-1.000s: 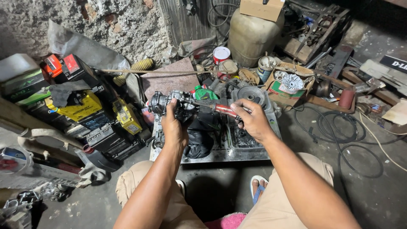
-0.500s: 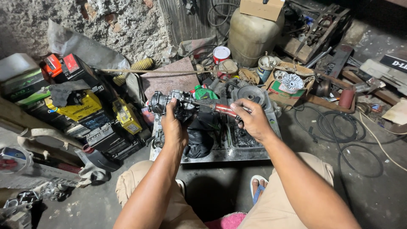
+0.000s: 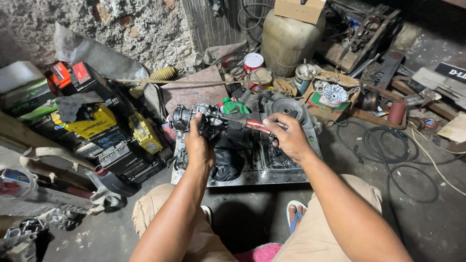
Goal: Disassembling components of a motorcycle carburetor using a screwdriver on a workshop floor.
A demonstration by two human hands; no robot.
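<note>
While the person sits low on the concrete floor (image 3: 427, 228) with knees apart and a sandalled foot (image 3: 295, 214) showing between them, nothing in the scene has shifted over the last second: both hands and the part they hold sit exactly where they were, which suggests steady, fine work on the piece rather than a change of step. The left hand (image 3: 199, 148) is wrapped from below around a small grimy metal engine part (image 3: 196, 119), the grip closed tight on it and holding it up above the shallow metal tray (image 3: 252, 178). The right hand (image 3: 289, 138) is clamped on the red handle of a screwdriver (image 3: 247, 123), whose shaft runs leftward to the part; whether the tip is seated in a screw cannot be told. Beneath the hands a crumpled black cloth (image 3: 228, 162) lies in the tray. To the left, a heap of old batteries (image 3: 97, 126), yellow, red and black, leans toward the rough wall. To the right, black cable (image 3: 388, 150) loops over the floor. Farther back stand a red-and-white can (image 3: 253, 62), a cardboard box of parts (image 3: 332, 94) and a large pale jerrycan (image 3: 291, 41).
</note>
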